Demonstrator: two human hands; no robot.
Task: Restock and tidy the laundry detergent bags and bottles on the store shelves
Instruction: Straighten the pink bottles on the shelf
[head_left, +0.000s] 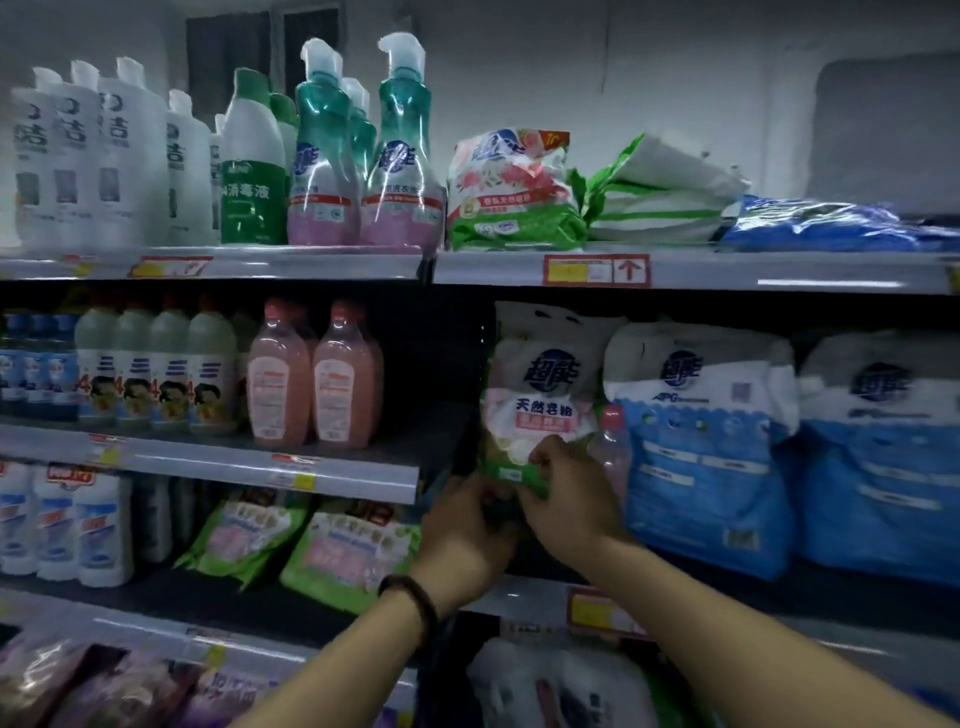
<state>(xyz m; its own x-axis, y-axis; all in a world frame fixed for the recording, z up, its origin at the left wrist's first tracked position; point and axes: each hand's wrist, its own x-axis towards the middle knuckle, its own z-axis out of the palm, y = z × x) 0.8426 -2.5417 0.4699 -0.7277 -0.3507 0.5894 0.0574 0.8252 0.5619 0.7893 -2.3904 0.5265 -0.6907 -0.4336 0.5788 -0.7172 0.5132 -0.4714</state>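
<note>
Two sets of curled fingers close on one detergent bag: the right hand's fingers fold over the bag's lower front and pinch its green bottom edge, while the left hand, with a dark bracelet at the wrist, wraps the bottom left corner, its fingertips hidden behind the pack. The bag stands upright at the left end of the right-hand middle shelf, white on top, pink and green below, sealed, so its contents cannot be seen. Just beside it on the right, partly behind the right hand, stands a small clear bottle with a pink cap; whether it holds anything is hard to tell. Next come two big blue-and-white bags, upright and closed. On the left section, two bottles of pink liquid stand side by side. On the top shelf, teal-necked spray bottles hold pinkish liquid, with a flowered bag lying beside them.
</note>
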